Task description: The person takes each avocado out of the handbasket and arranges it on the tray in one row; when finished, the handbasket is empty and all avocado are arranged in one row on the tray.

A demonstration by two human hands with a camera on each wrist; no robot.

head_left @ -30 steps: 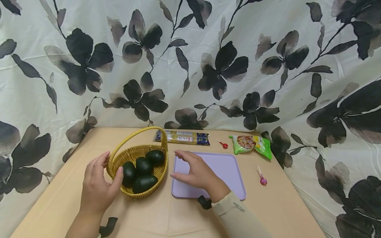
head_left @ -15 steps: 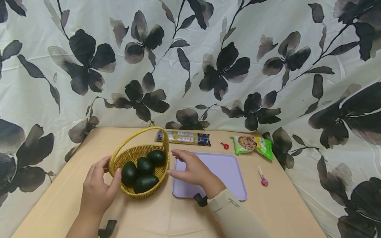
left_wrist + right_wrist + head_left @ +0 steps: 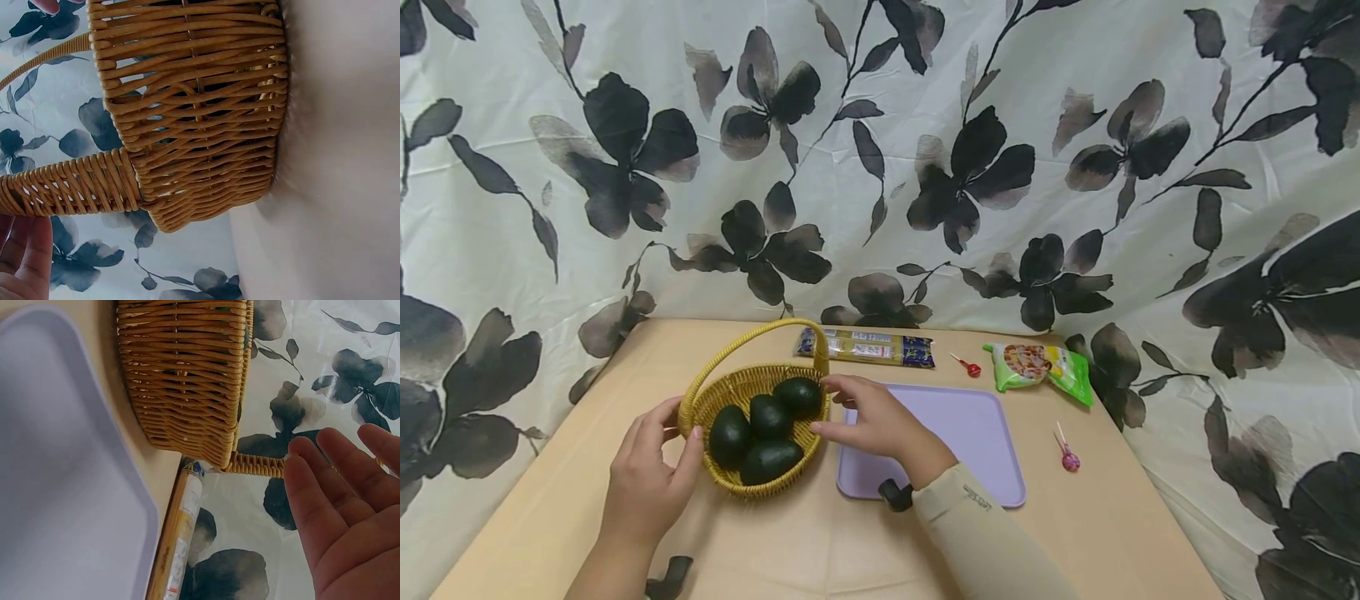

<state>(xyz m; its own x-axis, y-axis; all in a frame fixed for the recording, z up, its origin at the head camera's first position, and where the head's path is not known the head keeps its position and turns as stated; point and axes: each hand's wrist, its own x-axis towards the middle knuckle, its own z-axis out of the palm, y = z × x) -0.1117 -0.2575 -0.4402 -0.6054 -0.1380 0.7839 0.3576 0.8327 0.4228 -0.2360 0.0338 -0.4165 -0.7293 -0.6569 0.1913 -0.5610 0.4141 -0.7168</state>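
A golden wicker basket (image 3: 730,387) with a tall arched handle stands on the table, holding several dark green avocados (image 3: 772,417). At its left side is my left hand (image 3: 649,468), its thumb near the rim. In the left wrist view, straight fingers (image 3: 32,256) lie close against the handle base. My right hand (image 3: 880,423) reaches over the tray's left part to the basket's right side, fingertips near the handle base. The right wrist view shows those fingers (image 3: 312,500) extended, not curled round the handle; whether they touch it, I cannot tell.
A lilac tray (image 3: 955,442) lies right of the basket. Behind it is a long gold-and-blue packet (image 3: 872,348). A red lollipop (image 3: 973,369), a green snack bag (image 3: 1037,367) and a pink lollipop (image 3: 1070,461) lie farther right. A floral cloth (image 3: 880,183) hangs behind the table.
My right hand has moved left from over the tray to the basket's side. My left hand has drawn slightly closer to the basket. The basket stays in place as the view shifts slightly.
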